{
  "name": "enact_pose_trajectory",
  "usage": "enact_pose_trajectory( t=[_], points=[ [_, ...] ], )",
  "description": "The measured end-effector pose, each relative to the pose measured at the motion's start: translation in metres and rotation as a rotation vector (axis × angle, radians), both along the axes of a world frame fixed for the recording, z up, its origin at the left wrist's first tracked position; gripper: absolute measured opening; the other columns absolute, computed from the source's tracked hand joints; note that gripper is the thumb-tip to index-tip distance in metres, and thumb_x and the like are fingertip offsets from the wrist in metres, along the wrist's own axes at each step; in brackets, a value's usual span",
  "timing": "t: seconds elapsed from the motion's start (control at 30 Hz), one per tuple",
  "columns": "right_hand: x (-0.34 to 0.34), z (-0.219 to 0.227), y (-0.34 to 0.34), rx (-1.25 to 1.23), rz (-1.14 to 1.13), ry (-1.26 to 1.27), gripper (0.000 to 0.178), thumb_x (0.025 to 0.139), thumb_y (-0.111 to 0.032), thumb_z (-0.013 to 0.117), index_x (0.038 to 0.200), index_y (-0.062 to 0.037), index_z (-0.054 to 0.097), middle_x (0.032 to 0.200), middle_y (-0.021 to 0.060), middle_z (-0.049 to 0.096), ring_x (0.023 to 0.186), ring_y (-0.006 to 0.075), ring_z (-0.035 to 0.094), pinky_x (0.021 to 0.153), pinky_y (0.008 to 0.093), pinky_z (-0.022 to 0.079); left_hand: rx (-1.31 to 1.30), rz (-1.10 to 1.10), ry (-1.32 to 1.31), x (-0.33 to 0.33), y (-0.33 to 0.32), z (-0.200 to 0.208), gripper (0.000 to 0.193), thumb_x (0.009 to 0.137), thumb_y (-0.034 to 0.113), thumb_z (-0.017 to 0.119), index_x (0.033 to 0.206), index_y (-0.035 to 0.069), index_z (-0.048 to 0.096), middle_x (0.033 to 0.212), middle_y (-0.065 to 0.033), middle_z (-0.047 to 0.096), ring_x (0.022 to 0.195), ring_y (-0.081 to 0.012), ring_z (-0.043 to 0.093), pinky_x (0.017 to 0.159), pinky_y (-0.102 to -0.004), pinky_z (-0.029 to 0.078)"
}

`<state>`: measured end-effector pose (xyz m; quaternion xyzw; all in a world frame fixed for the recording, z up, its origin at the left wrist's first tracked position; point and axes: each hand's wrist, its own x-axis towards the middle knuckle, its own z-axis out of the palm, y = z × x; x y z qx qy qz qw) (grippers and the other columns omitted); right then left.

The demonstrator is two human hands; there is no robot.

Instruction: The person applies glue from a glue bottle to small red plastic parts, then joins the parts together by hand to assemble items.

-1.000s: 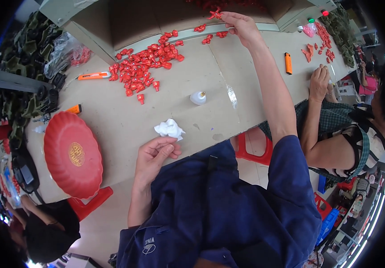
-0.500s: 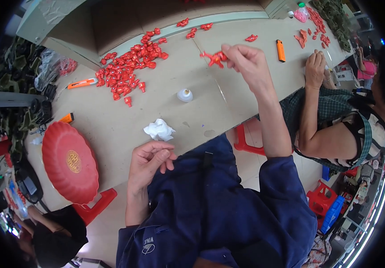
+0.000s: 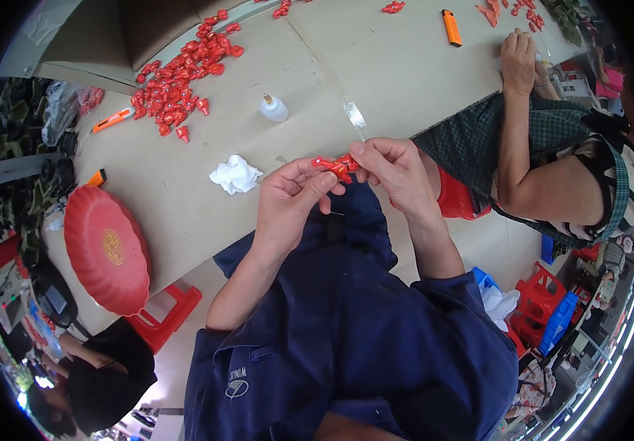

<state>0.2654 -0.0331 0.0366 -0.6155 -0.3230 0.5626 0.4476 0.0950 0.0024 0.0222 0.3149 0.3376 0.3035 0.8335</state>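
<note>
Head view: red piece point(image 3: 340, 168) is pinched by left hand point(image 3: 285, 202) and right hand point(image 3: 399, 173), grips closed, tissue point(image 3: 235, 175) spotted at its 9 o'clock.

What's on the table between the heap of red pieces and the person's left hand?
A crumpled white tissue lies between the heap of red pieces and the left hand, as the head view shows.

View from the left of two fisheye cameras on the wearer's head, looking steeply down. The wearer's blue shirt point(image 3: 346, 323) fills six o'clock, very near; the left hand point(image 3: 287, 202) and right hand point(image 3: 398, 173) are close, just above center. The table point(image 3: 405, 88) spreads from eight to two o'clock. Farther off, strip lights point(image 3: 613, 356) curve along the dark rim at four.
</note>
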Motion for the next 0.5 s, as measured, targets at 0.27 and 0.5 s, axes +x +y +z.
enact_pose_trajectory(
  t=[0.27, 0.5],
  points=[
    [-0.0044, -0.0080, -0.0006, -0.013, 0.023, 0.123, 0.031, 0.086, -0.028, 0.058, 0.067, -0.0039, 0.063, 0.056, -0.0003, 0.055, 0.050, 0.0025, 0.045, 0.046, 0.0162, 0.032, 0.034, 0.040, 0.000, -0.0070, -0.0025, -0.0041, 0.014, 0.084, 0.006, 0.058, 0.095, -0.002, 0.060, 0.084, -0.0086, 0.063, 0.071, -0.0113, 0.060, 0.053, -0.0193, 0.045],
    [-0.0068, -0.0098, 0.0001, 0.037, 0.062, 0.099, 0.030, 0.086, -0.026, 0.058, 0.069, -0.0023, 0.062, 0.058, -0.0015, 0.054, 0.053, 0.0022, 0.045, 0.047, 0.0167, 0.032, 0.059, 0.043, 0.019, -0.0098, -0.0027, -0.0064, 0.015, 0.084, 0.006, 0.058, 0.096, -0.002, 0.060, 0.085, -0.0082, 0.063, 0.071, -0.0109, 0.059, 0.053, -0.0191, 0.044]
  ],
)
